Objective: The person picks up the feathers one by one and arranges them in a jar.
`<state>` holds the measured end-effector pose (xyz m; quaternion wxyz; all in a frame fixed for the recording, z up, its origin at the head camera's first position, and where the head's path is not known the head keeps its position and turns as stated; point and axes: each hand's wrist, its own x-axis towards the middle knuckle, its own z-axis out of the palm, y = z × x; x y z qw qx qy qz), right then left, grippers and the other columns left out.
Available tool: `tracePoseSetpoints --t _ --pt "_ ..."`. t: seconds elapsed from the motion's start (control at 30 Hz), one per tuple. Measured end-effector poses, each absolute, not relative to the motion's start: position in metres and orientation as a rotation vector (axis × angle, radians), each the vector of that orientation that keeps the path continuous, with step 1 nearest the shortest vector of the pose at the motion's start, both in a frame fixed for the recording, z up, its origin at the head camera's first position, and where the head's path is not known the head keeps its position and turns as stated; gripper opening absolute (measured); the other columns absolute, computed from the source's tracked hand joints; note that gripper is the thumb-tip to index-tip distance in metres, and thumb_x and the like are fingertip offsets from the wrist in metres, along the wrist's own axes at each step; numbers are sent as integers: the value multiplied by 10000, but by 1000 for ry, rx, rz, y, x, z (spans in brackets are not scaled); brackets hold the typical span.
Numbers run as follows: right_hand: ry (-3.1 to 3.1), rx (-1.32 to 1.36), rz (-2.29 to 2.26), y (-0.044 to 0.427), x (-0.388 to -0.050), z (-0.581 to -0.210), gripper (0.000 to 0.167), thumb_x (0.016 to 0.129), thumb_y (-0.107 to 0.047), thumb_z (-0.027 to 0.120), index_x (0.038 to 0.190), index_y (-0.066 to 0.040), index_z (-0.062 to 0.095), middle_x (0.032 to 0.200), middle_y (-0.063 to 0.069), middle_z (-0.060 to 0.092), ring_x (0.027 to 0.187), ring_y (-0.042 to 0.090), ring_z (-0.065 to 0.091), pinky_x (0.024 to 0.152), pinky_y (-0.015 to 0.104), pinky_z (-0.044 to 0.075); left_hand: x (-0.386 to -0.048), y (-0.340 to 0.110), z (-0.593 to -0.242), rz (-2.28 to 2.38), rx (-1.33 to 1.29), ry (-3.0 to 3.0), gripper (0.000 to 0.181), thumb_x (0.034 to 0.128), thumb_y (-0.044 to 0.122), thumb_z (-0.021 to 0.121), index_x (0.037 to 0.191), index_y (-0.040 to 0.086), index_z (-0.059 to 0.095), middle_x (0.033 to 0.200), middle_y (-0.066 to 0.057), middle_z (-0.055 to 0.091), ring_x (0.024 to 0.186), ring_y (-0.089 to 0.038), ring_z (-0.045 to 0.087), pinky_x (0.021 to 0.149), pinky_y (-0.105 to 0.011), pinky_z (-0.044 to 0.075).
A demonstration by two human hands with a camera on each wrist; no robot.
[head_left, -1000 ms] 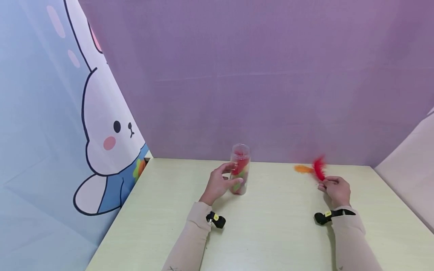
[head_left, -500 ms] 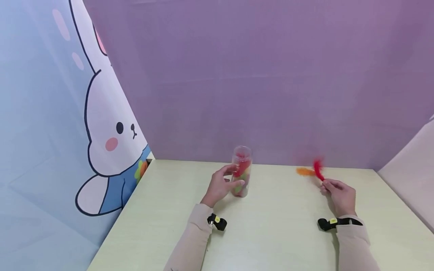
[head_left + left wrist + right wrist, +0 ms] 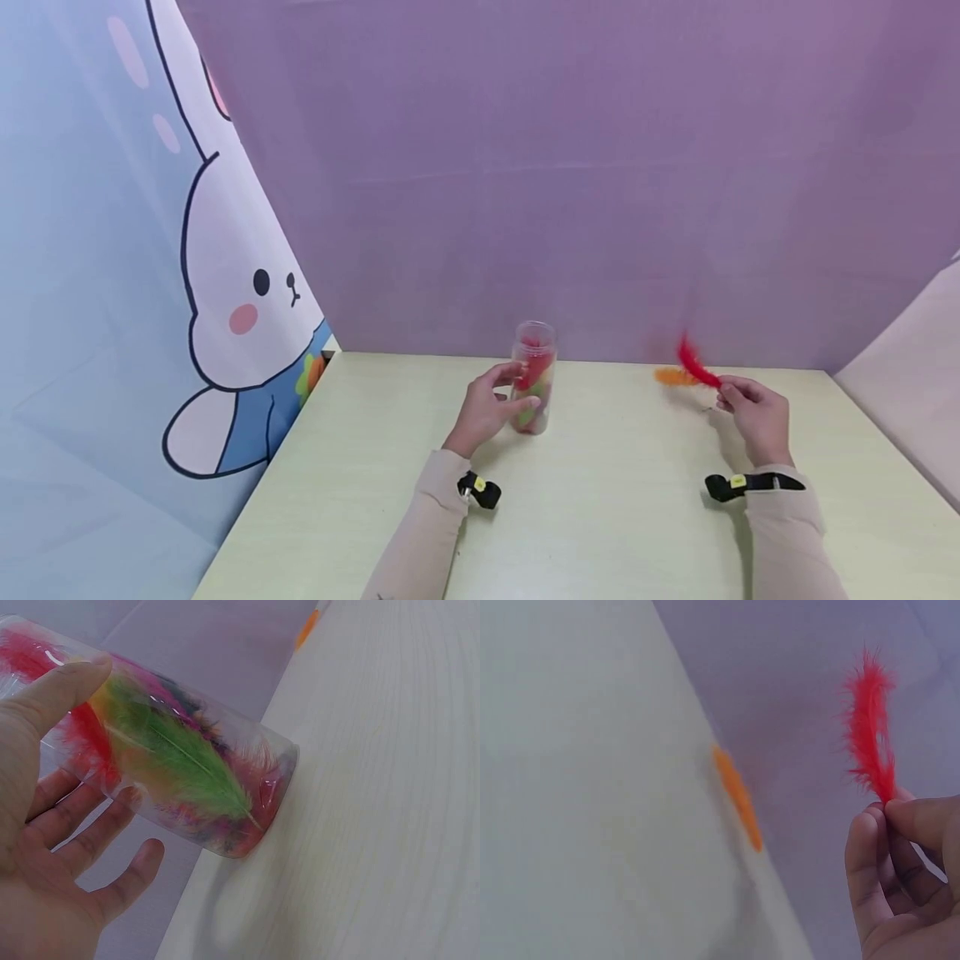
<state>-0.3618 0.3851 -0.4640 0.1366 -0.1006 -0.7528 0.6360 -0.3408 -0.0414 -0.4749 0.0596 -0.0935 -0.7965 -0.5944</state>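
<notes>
In the head view a clear plastic jar with no lid stands upright at the back of the table, left of the right hand. Feathers in red, green, yellow and pink fill it; a green feather shows through its wall in the left wrist view. My left hand holds the jar from its left side, thumb and fingers around it. Between thumb and fingertips my right hand pinches a red feather by its quill, raised above the table. An orange feather lies on the table behind it.
The pale wood table ends at a purple cloth backdrop. A blue cloth with a cartoon rabbit hangs at the left, and a white cloth at the right.
The red feather has tipped to the left in my right hand, which has shifted slightly right. My left hand and the jar stay in place.
</notes>
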Motion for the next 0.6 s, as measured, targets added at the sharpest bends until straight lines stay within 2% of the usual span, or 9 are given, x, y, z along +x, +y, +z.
tracePoseSetpoints --t 0.3,0.4,0.6 --pt "-2323 -150 1540 364 -353 -424 322 1051 -191 563 1289 7 654 878 -211 627 774 -46 646 710 101 563 -342 -42 -475 -1803 -277 -2412 627 816 407 866 1376 270 619 1318 54 681 1230 -189 609 991 -423 540" --pt "-2359 -114 1444 354 -348 -412 353 1062 -224 545 1308 9 644 919 -174 628 784 -41 631 703 98 551 -342 -41 -475 -1804 -275 -2415 628 816 407 866 1377 271 618 1321 53 680 1237 -190 607 996 -425 538" --pt "-2403 -72 1318 338 -341 -396 364 1073 -284 519 1324 -59 654 1016 -22 645 810 -2 613 699 107 522 -342 -40 -475 -1804 -278 -2413 633 815 403 868 1380 266 617 1323 47 680 1241 -193 607 995 -424 541"
